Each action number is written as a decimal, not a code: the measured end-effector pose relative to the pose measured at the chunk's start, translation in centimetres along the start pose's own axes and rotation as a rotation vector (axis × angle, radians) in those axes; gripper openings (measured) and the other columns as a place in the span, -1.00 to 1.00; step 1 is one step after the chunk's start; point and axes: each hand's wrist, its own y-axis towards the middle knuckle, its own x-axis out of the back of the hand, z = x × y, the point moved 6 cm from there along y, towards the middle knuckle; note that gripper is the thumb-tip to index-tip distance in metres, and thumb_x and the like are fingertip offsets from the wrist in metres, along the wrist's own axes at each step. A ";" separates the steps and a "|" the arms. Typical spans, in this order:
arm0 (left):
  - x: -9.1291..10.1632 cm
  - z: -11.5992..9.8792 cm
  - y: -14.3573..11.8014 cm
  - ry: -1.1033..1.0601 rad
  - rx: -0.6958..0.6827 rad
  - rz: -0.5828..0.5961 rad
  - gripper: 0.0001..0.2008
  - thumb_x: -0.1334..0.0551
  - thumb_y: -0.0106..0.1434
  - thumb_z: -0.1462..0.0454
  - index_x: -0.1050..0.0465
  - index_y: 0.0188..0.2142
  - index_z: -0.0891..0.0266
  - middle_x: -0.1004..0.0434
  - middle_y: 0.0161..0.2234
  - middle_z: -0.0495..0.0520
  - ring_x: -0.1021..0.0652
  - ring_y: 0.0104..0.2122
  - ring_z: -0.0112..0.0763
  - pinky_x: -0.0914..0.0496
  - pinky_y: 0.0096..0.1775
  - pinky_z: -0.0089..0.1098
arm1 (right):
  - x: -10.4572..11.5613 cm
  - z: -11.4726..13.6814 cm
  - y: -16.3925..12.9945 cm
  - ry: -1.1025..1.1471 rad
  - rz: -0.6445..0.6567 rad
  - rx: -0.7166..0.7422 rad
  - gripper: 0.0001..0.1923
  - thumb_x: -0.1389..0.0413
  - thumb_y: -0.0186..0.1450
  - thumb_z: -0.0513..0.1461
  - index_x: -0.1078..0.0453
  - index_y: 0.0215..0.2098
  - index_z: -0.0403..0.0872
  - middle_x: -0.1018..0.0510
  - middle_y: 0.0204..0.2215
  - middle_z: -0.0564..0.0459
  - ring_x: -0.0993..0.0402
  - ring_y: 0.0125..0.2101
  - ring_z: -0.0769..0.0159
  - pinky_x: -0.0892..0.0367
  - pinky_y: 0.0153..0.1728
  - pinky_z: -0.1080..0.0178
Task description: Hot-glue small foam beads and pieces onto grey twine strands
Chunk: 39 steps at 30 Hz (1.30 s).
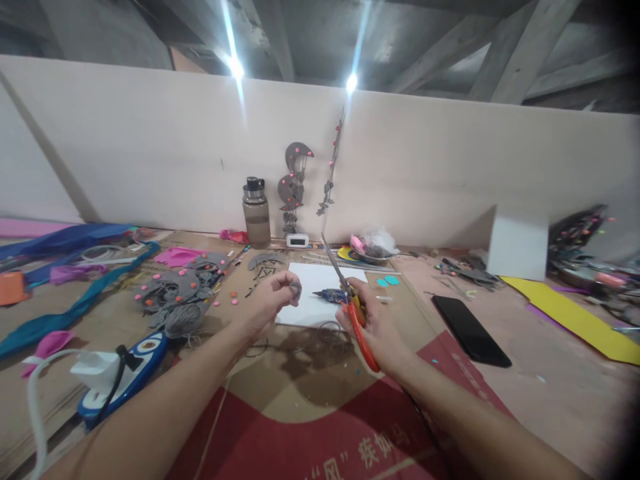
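clearly orange-handled scissors [356, 312], blades up, beside small grey piece [295, 288].

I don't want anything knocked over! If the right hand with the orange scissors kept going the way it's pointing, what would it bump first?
Probably the metal bowl of scraps near the wall. The right hand aims the scissors up and away over the white sheet; depth is hard to judge, so the blades might pass just left of it.

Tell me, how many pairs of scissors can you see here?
1. The orange-handled scissors are in the right hand, blades pointing up and away over the white sheet. The left hand pinches a small grey piece. More could lie hidden in the clutter.
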 end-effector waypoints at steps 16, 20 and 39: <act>0.4 -1.5 -0.4 0.012 0.025 -0.130 -0.73 -0.34 -0.05 0.26 -0.46 -0.32 0.32 -0.43 -0.49 -0.02 -0.38 -0.52 -0.56 -0.25 -0.41 -0.48 | 0.8 1.2 0.1 -0.673 0.071 0.233 -0.57 -0.04 0.21 -0.18 -0.24 0.06 -0.05 -0.42 -0.22 -0.09 -0.35 -0.25 0.20 -0.28 -0.23 0.21; 0.8 -1.5 -0.3 0.046 0.047 -0.168 -0.77 -0.33 -0.05 0.32 -0.41 -0.35 0.31 -0.43 -0.48 -0.04 -0.39 -0.48 -0.55 -0.26 -0.39 -0.49 | 1.0 0.3 0.3 -0.745 0.074 0.232 -0.57 -0.03 0.22 -0.20 -0.22 0.07 -0.04 -0.42 -0.24 -0.09 -0.36 -0.26 0.22 -0.26 -0.23 0.24; 0.1 -0.9 -0.6 0.058 0.160 -0.072 -0.82 -0.34 -0.08 0.31 -0.45 -0.42 0.31 -0.37 -0.53 -0.05 -0.32 -0.53 -0.57 -0.21 -0.44 -0.49 | 0.8 -0.9 0.2 -0.893 0.120 0.285 -0.54 -0.02 0.25 -0.18 -0.21 0.13 0.04 -0.46 -0.17 -0.11 -0.39 -0.24 0.20 -0.26 -0.30 0.27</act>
